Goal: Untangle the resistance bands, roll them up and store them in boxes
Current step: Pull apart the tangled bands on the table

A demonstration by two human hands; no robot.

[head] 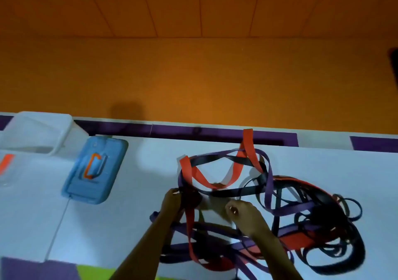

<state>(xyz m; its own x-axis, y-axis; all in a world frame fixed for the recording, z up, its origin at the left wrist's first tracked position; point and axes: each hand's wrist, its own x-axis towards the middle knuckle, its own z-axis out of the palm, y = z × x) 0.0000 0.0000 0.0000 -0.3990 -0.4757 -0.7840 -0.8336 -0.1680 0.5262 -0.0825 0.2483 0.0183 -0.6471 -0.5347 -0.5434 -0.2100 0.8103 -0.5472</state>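
- white table (133, 193) runs along an orange wall (193, 75), a purple strip (215, 132) at its far edge.
- clear box (41, 133) and blue lid (94, 170) sit far left.
- tangled resistance bands (310, 213) sprawl centre-right on the table — left hand (172, 202) grips red and purple strands; right hand (243, 213) is curled, its hold unclear.

Resistance bands (187, 170): flat rubbery strips, red, purple and black, mostly matt, faint sheen on the red. Tabletop (140, 193): white, smooth, slightly glossy. Box (43, 133): translucent plastic, frosted look. Lid (107, 150): blue moulded plastic, smooth, with an orange plastic clasp. Wall (193, 75): orange, matt.
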